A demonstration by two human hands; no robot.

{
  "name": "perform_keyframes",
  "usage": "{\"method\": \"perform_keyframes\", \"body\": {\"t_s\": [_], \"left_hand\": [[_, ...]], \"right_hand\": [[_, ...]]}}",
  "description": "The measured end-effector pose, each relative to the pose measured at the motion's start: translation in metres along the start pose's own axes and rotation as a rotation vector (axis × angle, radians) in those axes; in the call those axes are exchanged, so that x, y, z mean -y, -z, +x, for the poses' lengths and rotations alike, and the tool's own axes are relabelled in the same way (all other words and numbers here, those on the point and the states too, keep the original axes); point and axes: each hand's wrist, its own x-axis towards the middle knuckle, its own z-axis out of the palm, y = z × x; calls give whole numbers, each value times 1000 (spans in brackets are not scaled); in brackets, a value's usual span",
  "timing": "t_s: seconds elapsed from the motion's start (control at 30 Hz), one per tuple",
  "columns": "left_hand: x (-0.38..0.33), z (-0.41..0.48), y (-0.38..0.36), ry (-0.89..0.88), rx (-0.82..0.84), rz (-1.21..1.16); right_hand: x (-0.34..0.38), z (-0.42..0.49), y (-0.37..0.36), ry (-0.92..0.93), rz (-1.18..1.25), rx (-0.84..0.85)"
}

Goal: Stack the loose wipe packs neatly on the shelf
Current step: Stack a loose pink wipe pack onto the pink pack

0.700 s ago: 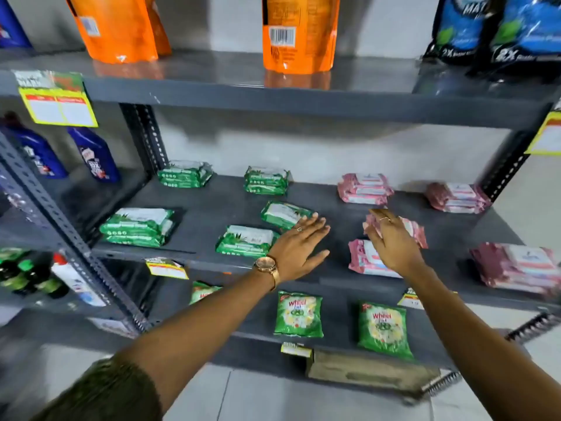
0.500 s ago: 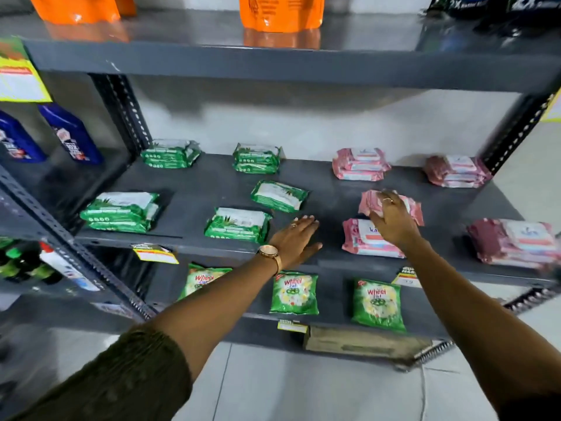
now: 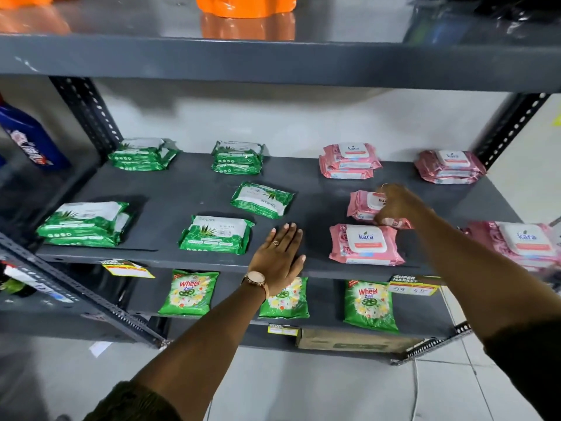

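On the dark grey shelf (image 3: 315, 189) lie green and pink wipe packs. My right hand (image 3: 397, 205) is closed on a loose pink pack (image 3: 362, 205) lying askew mid-shelf, just behind another single pink pack (image 3: 365, 244) at the front edge. My left hand (image 3: 279, 259) rests flat and open on the bare shelf front, holding nothing. Two loose green packs lie left of it: one (image 3: 216, 234) at the front, one (image 3: 262, 199) tilted behind. Green stacks sit at the back left (image 3: 141, 154), back middle (image 3: 237, 157) and front left (image 3: 86, 223). Pink stacks sit at the back (image 3: 349, 161), back right (image 3: 449, 167) and front right (image 3: 522, 243).
The upper shelf board (image 3: 273, 56) overhangs close above, carrying orange pouches (image 3: 246, 6). Green detergent sachets (image 3: 189, 293) hang below the shelf, with price tags (image 3: 413, 285) on its front edge. Slotted steel uprights (image 3: 91, 117) frame both sides. A blue bottle (image 3: 28, 138) stands left.
My right hand has closed its fingers around the askew pink pack. My left hand has slid slightly back toward the shelf's front edge. The camera has tilted down and closer.
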Motion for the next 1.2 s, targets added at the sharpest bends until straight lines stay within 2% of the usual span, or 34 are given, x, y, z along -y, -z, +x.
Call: {"method": "perform_keyframes", "body": {"t_s": [0.1, 0.23, 0.4, 0.6, 0.83, 0.93, 1.03, 1.13, 1.2], "left_hand": [[0, 0, 0, 0, -12, 1], [-1, 0, -2, -4, -30, -9], [0, -1, -3, -2, -72, -35], [3, -1, -7, 6, -62, -47], [2, -1, -4, -7, -87, -65], [2, -2, -4, -12, -81, -69], [2, -2, -4, -6, -75, -58], [2, -2, -4, -2, -63, -44], [1, -3, -2, -5, -64, -48]], "right_hand": [[7, -4, 11, -23, -17, -88], [18, -23, 31, 18, 164, -199], [29, -68, 33, 107, 330, -96], [27, -93, 0, 96, 319, -49], [19, -101, 20, 102, 338, 94], [25, -107, 20, 48, 255, -23], [42, -115, 17, -94, 99, -200], [55, -120, 14, -215, -34, -272], [55, -122, 15, -185, -76, -326]]}}
